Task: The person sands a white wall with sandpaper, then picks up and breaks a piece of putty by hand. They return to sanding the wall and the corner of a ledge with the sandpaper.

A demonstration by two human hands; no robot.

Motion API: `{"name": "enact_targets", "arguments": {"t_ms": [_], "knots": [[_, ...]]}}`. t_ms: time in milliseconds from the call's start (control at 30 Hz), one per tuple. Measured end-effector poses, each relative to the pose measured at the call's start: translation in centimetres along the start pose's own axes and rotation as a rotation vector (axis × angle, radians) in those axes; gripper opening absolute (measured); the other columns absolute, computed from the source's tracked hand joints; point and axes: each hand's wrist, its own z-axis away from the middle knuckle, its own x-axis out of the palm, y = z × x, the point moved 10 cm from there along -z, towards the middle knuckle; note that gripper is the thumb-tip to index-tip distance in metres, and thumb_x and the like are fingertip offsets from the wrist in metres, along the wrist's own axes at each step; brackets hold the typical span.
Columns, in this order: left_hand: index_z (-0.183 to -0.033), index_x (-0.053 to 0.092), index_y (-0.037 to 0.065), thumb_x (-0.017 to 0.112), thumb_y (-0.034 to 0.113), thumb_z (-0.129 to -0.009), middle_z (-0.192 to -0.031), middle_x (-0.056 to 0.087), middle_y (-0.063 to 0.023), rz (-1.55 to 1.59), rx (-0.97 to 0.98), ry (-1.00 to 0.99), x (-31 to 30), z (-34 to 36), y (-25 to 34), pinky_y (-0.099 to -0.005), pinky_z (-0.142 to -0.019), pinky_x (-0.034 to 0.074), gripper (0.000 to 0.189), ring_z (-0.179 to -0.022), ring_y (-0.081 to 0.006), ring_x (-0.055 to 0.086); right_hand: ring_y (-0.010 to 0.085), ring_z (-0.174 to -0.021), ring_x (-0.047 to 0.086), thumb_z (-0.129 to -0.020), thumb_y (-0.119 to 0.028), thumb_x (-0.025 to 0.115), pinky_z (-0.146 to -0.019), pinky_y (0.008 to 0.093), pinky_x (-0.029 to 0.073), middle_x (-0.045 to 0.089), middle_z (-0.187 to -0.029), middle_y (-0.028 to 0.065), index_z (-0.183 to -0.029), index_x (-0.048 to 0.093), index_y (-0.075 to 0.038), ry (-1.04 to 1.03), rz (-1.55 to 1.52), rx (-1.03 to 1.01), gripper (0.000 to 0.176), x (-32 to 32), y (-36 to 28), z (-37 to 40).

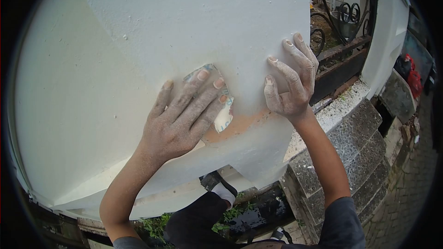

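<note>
Dusty and spread flat, my left hand (182, 115) presses a torn piece of printed sheet, perhaps sandpaper (224, 117), against the white wall (161, 23). The sheet's edges stick out above and to the right of the fingers. My right hand (293, 80), also coated in pale dust, touches the wall near its right edge, fingers apart and slightly bent, with nothing in it. Between and below the hands runs a brownish patch (244, 126) on the wall.
Right of the wall stands a black scrolled metal gate (341, 48). Stone steps (353, 143) descend at the lower right, near a red bag (414, 78). Below are my shoe (211, 180), green plants (157, 227) and a dark ditch (265, 214).
</note>
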Motion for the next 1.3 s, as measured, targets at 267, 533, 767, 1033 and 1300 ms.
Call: {"name": "enact_targets", "arguments": {"t_ms": [267, 533, 767, 1033, 1300], "knots": [[-0.113, 0.055, 0.031, 0.042, 0.038, -0.084, -0.129, 0.047, 0.0109, 0.047, 0.058, -0.023, 2.5, 1.8, 3.8, -0.0478, -0.111, 0.0, 0.032, -0.123, -0.0111, 0.039, 0.0284, -0.124, 0.037, -0.069, -0.016, 0.061, -0.102, 0.0439, 0.026, 0.049, -0.12, 0.0077, -0.101, 0.061, -0.019, -0.013, 0.014, 0.0, 0.032, 0.1, 0.1, 0.0], [-0.11, 0.058, 0.027, 0.038, 0.036, -0.087, -0.133, 0.043, 0.0104, -0.011, -0.125, 0.078, -0.7, -0.1, -1.2, -0.0477, -0.112, 0.002, 0.031, -0.129, -0.0118, 0.031, 0.0285, -0.125, 0.036, -0.069, -0.016, 0.061, -0.101, 0.044, 0.027, 0.048, -0.12, 0.0078, -0.102, 0.06, -0.019, -0.023, 0.02, -0.013, 0.033, 0.1, 0.0, -0.1], [-0.107, 0.059, 0.021, 0.057, 0.017, -0.081, -0.116, 0.059, 0.0024, 0.217, 0.043, 0.019, 1.1, 1.5, 3.2, -0.047, -0.111, 0.011, 0.027, -0.118, -0.0176, 0.047, 0.0291, -0.124, 0.037, -0.069, -0.015, 0.061, -0.101, 0.044, 0.027, 0.049, -0.12, 0.0084, -0.1, 0.061, -0.018, -0.022, 0.01, -0.011, 0.031, 0.0, -0.2, -0.1], [-0.104, 0.062, 0.023, 0.055, 0.031, -0.081, -0.114, 0.06, 0.005, 0.14, 0.067, 0.008, 1.2, 2.0, 4.1, -0.055, -0.108, 0.0, 0.025, -0.116, -0.0171, 0.049, 0.0297, -0.124, 0.038, -0.069, -0.014, 0.06, -0.1, 0.0441, 0.028, 0.049, -0.12, 0.0088, -0.1, 0.062, -0.017, -0.012, 0.009, -0.015, 0.031, 0.1, -0.1, -0.1], [-0.103, 0.06, 0.024, 0.053, 0.029, -0.084, -0.114, 0.06, 0.0051, 0.1, 0.094, 0.033, 0.6, 1.3, 2.9, -0.0515, -0.11, -0.002, 0.021, -0.114, -0.0128, 0.05, 0.0302, -0.123, 0.039, -0.068, -0.013, 0.06, -0.099, 0.0445, 0.029, 0.05, -0.119, 0.009, -0.096, 0.063, -0.017, -0.014, 0.022, -0.003, 0.029, -0.1, -0.1, -0.2]]}}
